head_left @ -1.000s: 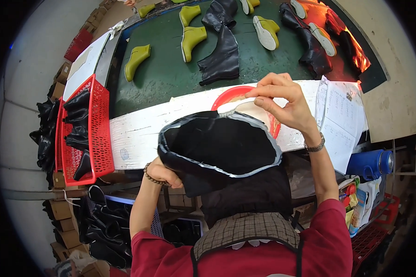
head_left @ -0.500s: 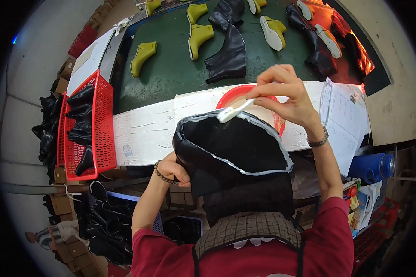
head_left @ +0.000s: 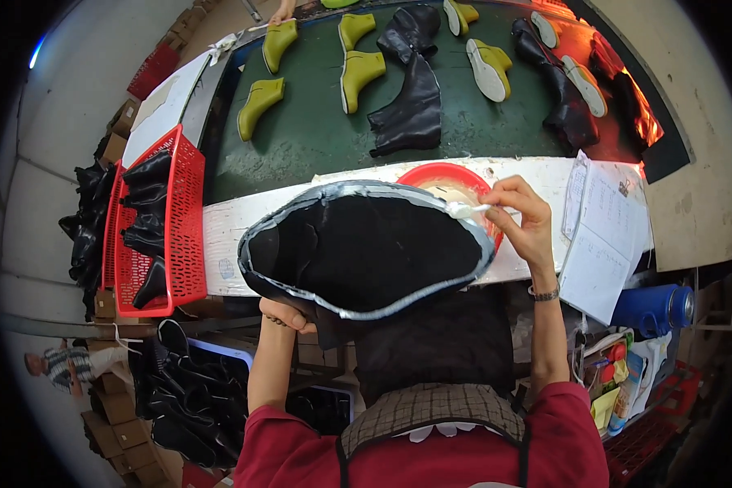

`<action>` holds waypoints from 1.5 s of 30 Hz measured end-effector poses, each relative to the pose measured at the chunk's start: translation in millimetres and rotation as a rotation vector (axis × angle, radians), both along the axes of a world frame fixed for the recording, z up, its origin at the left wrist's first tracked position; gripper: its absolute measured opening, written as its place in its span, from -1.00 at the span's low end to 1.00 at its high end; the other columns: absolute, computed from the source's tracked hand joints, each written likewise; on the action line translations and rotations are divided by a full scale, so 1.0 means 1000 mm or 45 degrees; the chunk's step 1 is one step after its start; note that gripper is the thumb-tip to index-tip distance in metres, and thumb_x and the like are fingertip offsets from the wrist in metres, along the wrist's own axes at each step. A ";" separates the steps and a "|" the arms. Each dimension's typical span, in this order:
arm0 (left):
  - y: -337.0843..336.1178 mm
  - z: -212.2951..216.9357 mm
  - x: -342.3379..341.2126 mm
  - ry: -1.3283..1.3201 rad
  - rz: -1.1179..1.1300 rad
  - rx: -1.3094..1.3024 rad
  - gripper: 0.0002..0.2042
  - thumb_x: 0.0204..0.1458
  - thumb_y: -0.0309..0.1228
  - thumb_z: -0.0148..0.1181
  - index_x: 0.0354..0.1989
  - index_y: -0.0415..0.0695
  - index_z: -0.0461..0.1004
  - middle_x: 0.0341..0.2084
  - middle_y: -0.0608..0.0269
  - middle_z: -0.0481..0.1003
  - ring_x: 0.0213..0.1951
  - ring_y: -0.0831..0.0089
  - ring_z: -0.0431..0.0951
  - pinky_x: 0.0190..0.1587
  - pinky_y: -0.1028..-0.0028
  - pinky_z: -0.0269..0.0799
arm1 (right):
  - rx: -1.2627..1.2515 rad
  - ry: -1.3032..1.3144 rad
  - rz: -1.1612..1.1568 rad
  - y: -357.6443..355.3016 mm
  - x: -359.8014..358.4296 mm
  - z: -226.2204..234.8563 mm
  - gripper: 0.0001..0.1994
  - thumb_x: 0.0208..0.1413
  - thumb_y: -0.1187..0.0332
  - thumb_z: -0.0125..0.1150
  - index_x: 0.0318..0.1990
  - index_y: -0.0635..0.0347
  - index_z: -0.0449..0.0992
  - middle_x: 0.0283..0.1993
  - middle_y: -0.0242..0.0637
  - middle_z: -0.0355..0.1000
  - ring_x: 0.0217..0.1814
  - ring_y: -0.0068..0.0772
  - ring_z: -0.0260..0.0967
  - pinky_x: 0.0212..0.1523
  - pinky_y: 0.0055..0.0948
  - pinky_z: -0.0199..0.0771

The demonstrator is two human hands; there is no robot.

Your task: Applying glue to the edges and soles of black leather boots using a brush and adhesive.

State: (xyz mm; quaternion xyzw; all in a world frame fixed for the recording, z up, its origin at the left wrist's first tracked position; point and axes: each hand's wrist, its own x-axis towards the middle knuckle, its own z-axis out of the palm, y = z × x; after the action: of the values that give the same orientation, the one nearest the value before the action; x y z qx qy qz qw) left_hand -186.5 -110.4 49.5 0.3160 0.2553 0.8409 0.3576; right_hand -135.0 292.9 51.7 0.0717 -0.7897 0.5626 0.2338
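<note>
My left hand [head_left: 286, 315] is closed around the lower left side of a black boot upper [head_left: 366, 252], holding its wide opening toward me. A whitish coating runs along the rim of that opening. My right hand [head_left: 525, 221] pinches a small white brush [head_left: 469, 211], whose head rests at the right end of the rim. Behind the boot upper and partly hidden by it, a red bowl [head_left: 436, 170] with pale contents stands on the white work ledge [head_left: 226, 244].
Beyond the ledge, a green belt [head_left: 317, 154] carries yellow-green lasts [head_left: 260, 104] and black boot uppers [head_left: 415, 106]. A red basket [head_left: 189, 220] of black uppers stands left. Papers [head_left: 602, 236] and a blue flask [head_left: 651, 309] are right. Another person's hand [head_left: 283, 11] touches a far last.
The boot upper has turned and shifted left, its opening now facing me more fully. My right hand has moved the brush rightward and slightly down along the rim. Another person's hand has appeared.
</note>
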 end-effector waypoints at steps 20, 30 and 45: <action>0.009 -0.045 -0.245 1.094 1.788 -1.615 -0.46 -0.28 -0.53 0.56 -0.06 -0.13 0.44 -0.21 0.07 0.59 -0.15 0.11 0.63 -0.13 0.28 0.56 | 0.296 -0.122 -0.565 0.045 0.015 -0.099 -0.59 0.49 0.19 -0.13 0.24 0.22 0.53 -0.04 -0.21 0.46 0.00 -0.34 0.38 0.06 -0.35 0.38; -0.024 -0.043 -0.263 1.383 1.450 -1.961 -0.18 -0.18 -0.21 0.56 0.33 0.02 0.29 0.29 -0.18 0.26 0.34 -0.11 0.21 0.40 0.11 0.18 | 0.401 -0.216 -0.540 0.045 0.013 -0.103 -0.56 0.52 0.17 -0.19 0.27 0.24 0.50 -0.03 -0.18 0.47 0.00 -0.34 0.38 0.09 -0.32 0.36; -0.362 0.092 -0.117 0.357 0.794 -3.829 -0.50 -0.04 -0.52 0.30 0.15 0.10 0.54 0.16 0.13 0.54 0.22 -0.01 0.51 0.21 -0.03 0.43 | 0.105 -0.230 -0.574 0.045 0.009 -0.114 -0.49 0.53 0.06 -0.21 0.34 0.24 0.41 0.33 -0.14 0.39 0.28 -0.25 0.32 0.30 -0.26 0.29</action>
State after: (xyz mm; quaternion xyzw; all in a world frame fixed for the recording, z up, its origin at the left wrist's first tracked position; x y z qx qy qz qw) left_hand -303.4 -472.0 141.1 -0.3145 0.9234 -0.1811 0.1250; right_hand -125.6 337.9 -62.1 -0.1475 -0.8257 0.4677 0.2789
